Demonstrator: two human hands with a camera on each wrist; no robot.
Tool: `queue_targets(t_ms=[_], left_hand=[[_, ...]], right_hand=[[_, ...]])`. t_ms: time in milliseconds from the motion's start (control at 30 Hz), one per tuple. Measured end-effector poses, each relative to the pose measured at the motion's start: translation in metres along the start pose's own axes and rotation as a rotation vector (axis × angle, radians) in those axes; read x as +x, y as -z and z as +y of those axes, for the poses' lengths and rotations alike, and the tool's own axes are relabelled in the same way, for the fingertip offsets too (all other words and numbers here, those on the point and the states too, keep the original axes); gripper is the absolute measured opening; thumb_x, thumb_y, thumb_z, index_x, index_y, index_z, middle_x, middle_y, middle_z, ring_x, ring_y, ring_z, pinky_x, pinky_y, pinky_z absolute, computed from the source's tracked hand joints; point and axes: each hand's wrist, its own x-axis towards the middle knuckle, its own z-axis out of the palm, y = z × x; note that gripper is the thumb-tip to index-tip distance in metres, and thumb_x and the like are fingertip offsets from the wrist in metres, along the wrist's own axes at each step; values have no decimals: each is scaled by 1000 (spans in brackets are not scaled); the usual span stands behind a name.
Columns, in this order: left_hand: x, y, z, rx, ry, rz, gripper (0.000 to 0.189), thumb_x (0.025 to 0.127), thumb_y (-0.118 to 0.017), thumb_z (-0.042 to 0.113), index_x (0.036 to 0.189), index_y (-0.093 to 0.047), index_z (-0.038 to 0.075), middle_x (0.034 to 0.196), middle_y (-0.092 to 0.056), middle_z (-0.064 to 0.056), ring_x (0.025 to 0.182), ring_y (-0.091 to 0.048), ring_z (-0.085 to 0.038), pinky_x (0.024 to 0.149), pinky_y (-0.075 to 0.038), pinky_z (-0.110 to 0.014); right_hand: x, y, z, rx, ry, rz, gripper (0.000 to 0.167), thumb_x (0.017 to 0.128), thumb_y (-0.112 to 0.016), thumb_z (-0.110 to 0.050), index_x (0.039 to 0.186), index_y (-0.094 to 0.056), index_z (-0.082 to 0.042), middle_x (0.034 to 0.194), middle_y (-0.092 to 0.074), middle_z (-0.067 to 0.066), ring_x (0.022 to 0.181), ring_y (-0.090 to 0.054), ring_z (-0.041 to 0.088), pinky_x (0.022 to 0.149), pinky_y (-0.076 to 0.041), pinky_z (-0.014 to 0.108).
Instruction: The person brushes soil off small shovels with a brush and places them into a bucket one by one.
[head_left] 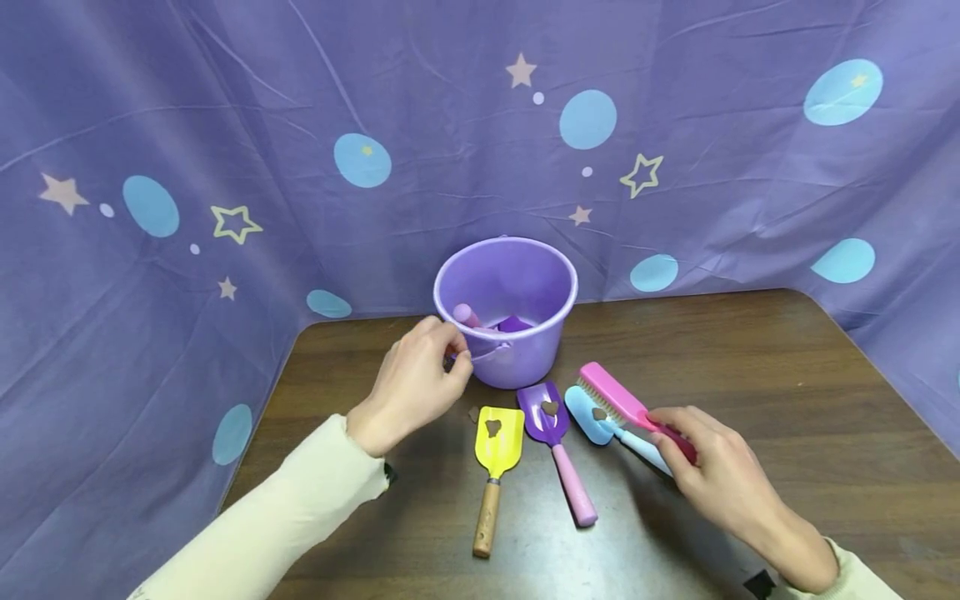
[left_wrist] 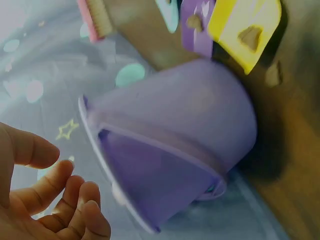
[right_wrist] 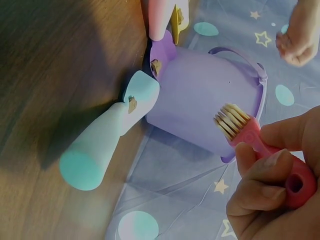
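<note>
My right hand (head_left: 720, 467) grips the handle of a pink brush (head_left: 611, 390), its bristles facing down over a light-blue toy shovel (head_left: 588, 414). My left hand (head_left: 416, 379) is beside the left rim of a purple bucket (head_left: 517, 362). In the left wrist view its fingers (left_wrist: 62, 192) are loosely bent, with nothing between thumb and fingertips. A yellow shovel (head_left: 498, 442) with a wooden handle and a purple shovel (head_left: 546, 421) with a pink handle lie in front of the bucket. Small brown pieces (head_left: 550, 407) sit on all three shovel blades.
Another brown bit (head_left: 473, 413) lies on the wooden table (head_left: 750, 367), left of the yellow shovel. Inside the bucket are a pink rounded handle (head_left: 466, 315) and something purple (head_left: 514, 324). A purple patterned curtain (head_left: 450, 108) hangs behind and beside the table.
</note>
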Motion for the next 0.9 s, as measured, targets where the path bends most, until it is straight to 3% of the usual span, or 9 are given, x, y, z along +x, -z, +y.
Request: queue_targets(t_ms=[200,433,900], left_hand=[[-36,-9,0,-37,22,-26,11,78,-64,11,73,-59,19,71,-50,6,61,-45,-8,53,-39,-27],[-67,-20,-4,-84,96,-84,18,78,-66,12,71,-56,24,67,-49,13,59,-46,-4,53,-38,-23],[-112,-41,-18,-209,255,-173,19,80,-70,9,72,-59,21,63,-50,15,56,-47,-1,53,-41,-20]], right_hand=[[-1,1,1,-2,-12,-2,26,80,-71,-9,104,-68,-17,83,-55,-15,61,-43,3,55,-31,14],[-2,1,0,4,-21,-4,26,80,-71,-8,104,-68,-16,86,-57,-14,63,-45,4,56,-32,14],[-1,-1,2,13,-16,2,26,79,-71,-8,104,-68,-16,84,-57,-14,63,-44,3,56,-32,14]])
